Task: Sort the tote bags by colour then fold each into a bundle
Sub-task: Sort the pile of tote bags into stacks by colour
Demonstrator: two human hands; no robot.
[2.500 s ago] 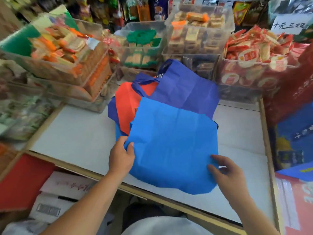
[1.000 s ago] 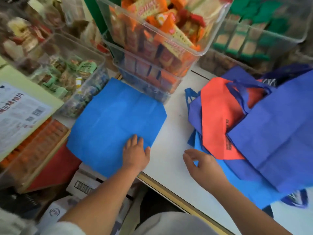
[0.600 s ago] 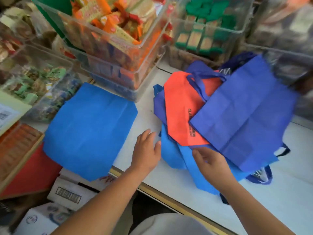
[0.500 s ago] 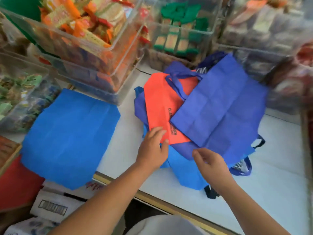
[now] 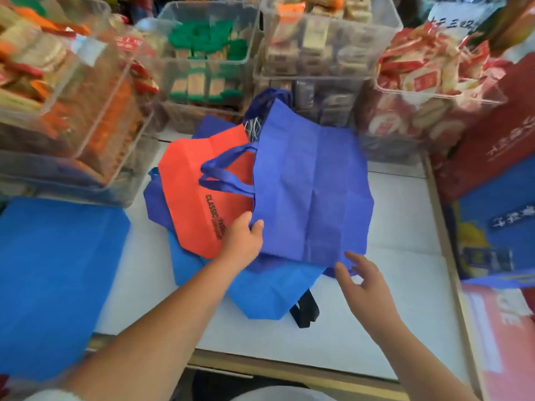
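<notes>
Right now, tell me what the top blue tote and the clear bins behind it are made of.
The top blue tote: seemingly non-woven synthetic fabric, matte; it holds sharp fold creases. The clear bins: likely rigid plastic, glossy; their contents show through the walls.

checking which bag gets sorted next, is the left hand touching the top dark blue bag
Touching. The head view shows the left hand pinching the left edge of the dark blue bag, thumb lying on the fabric.
</notes>
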